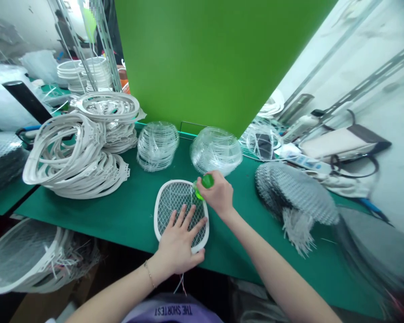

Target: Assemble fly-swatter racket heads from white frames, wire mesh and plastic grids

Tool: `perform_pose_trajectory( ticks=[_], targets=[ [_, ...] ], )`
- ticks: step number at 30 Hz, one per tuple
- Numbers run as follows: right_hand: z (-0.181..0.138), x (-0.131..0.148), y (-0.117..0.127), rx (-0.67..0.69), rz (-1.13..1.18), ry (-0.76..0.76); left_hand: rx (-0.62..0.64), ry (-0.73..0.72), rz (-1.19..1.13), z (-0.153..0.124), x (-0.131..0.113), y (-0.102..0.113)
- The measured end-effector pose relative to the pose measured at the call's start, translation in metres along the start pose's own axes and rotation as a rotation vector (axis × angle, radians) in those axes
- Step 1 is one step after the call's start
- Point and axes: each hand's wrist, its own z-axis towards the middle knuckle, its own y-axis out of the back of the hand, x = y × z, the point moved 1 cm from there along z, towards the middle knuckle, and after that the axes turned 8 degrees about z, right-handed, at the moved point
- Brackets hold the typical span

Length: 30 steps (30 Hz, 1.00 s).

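The left hand (180,240) lies spread flat on the racket (171,202), near the front edge of the table (128,220). The right hand (218,196) pinches a green tool (207,181), perhaps a small bottle, at the racket's far rim. White frames (77,157) are piled to the left.

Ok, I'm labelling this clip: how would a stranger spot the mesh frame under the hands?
Find the tall green board standing on the green table. Before it, near the table's front edge, lies a white oval plastic frame filled with wire mesh. Unlike the stacked empty white frames, it lies alone, flat under the left hand.
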Motion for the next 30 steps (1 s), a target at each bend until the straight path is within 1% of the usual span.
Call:
perform_pose_trajectory(
  ticks=[2, 5, 7, 9, 11, 13, 15, 17, 21, 25, 30],
  targets=[
    [0.012, 0.002, -0.022, 0.095, -0.025, 0.003, -0.010, 0.000, -0.016, 0.000, 0.000, -0.001],
    [0.029, 0.011, -0.044, 0.109, -0.010, 0.013, -0.018, 0.006, -0.047, 0.000, -0.001, -0.001],
    [0.038, 0.018, -0.053, 0.134, -0.012, 0.013, -0.019, 0.011, -0.067, 0.000, -0.002, -0.001],
    [0.044, 0.026, -0.061, 0.140, 0.002, 0.046, -0.006, 0.009, -0.087, 0.001, -0.002, 0.000],
    [0.048, 0.033, -0.067, 0.116, 0.034, 0.072, 0.017, -0.001, -0.106, 0.001, -0.003, 0.001],
    [0.049, 0.039, -0.074, 0.137, 0.045, 0.073, 0.036, -0.009, -0.122, 0.002, -0.003, 0.003],
    [0.050, 0.044, -0.081, 0.173, 0.041, 0.087, 0.046, -0.016, -0.139, 0.002, -0.002, 0.005],
    [0.049, 0.050, -0.085, 0.179, 0.050, 0.109, 0.045, -0.019, -0.162, 0.002, -0.001, 0.006],
    [0.044, 0.063, -0.092, 0.222, 0.054, 0.136, 0.013, -0.032, -0.208, 0.001, 0.000, 0.010],
    [0.030, 0.079, -0.094, 0.225, 0.092, 0.211, -0.018, -0.029, -0.188, 0.000, 0.000, 0.010],
    [0.010, 0.094, -0.093, 0.263, 0.111, 0.283, -0.072, -0.042, -0.129, -0.002, 0.001, 0.004]
  ],
)
